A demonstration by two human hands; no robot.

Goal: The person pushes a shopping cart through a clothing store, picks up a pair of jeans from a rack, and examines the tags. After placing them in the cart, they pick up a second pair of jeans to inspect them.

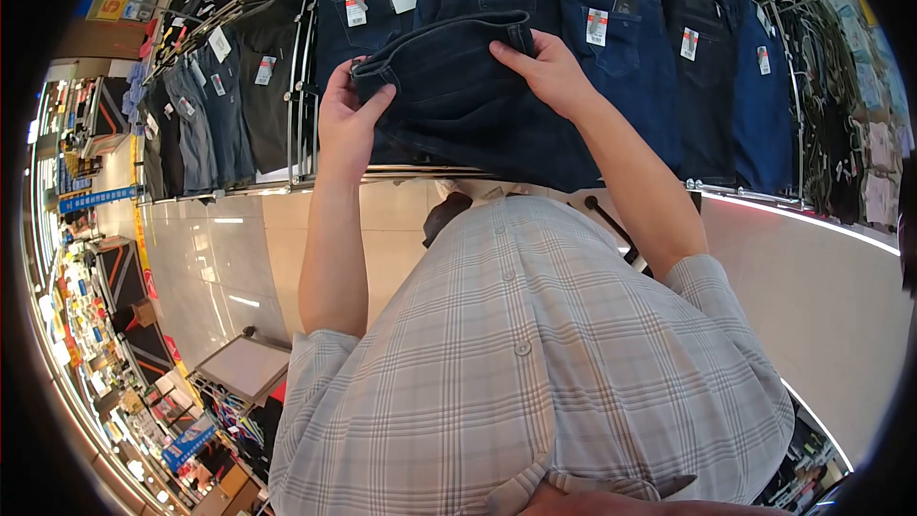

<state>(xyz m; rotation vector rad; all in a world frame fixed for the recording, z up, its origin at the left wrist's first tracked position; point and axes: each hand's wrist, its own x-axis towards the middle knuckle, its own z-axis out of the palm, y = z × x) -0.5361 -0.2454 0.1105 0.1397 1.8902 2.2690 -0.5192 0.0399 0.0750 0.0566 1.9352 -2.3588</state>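
A pair of dark blue jeans (449, 86) is held up by its waistband over the display of jeans. My left hand (353, 115) grips one end of the waistband, thumb on the near side and fingers behind it. At the waistband's other end, my right hand (544, 69) pinches the cloth with the thumb in front. The waistband opening faces up and the legs hang in folds below it. Behind lie folded jeans (602, 57) with white and red price tags (596, 27).
Metal rails (304, 86) frame the jeans display. More trousers (215, 100) hang at the left, and dark garments (831, 105) hang at the right. A tiled floor (315, 244) shows below. A flat grey board (244, 366) stands at the lower left.
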